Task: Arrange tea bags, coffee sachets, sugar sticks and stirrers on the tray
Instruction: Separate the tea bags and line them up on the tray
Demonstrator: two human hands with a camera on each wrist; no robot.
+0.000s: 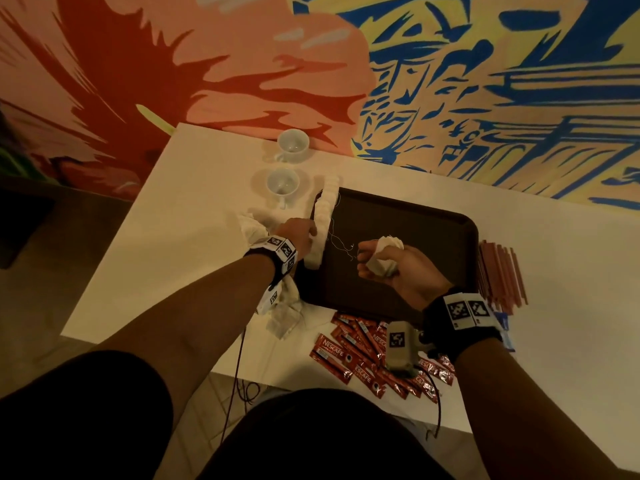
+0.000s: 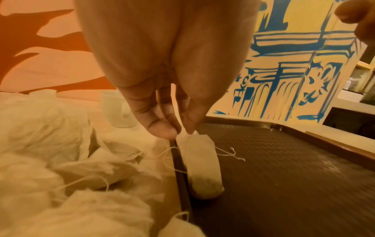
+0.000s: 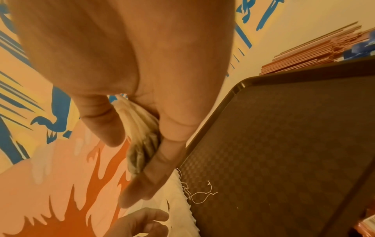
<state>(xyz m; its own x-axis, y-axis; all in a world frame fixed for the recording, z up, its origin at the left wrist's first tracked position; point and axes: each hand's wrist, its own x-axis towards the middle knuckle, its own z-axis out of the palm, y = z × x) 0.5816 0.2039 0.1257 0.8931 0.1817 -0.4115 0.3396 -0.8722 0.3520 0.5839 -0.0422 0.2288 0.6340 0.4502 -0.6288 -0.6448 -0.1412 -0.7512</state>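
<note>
Head view: a dark brown tray point(image 1: 415, 216) sits on the white desk point(image 1: 194, 188); a row of tea bags point(image 1: 323, 223) stands packed along its left rim, the row's long axis running from near to far. The left hand point(image 1: 299, 233) is at the near part of that row, fingers closed on a bag. The right hand point(image 1: 391, 263) hovers over the tray's middle, curled round a small bunch of tea bags point(image 1: 386, 254), strings trailing left toward the row. More loose tea bags point(image 1: 282, 310) lie on the desk by the left wrist; Nescafe coffee sachets point(image 1: 353, 351) are heaped in front of the tray, red stirrers point(image 1: 502, 271) lie to its right, two white cups point(image 1: 287, 161) beyond. Left wrist view: thumb and fingertips point(image 2: 160, 128) pinch the top edge of one tea bag point(image 2: 202, 166), which hangs nearly upright, bottom touching the tray floor just inside the rim. Right wrist view: fingers point(image 3: 166, 154) clamp several bags, their dark filled ends pointing down at the row. Judgement: the left hand is nearer the row, so the next bag passes leftward, right to left, and goes in standing upright like its neighbours.
</note>
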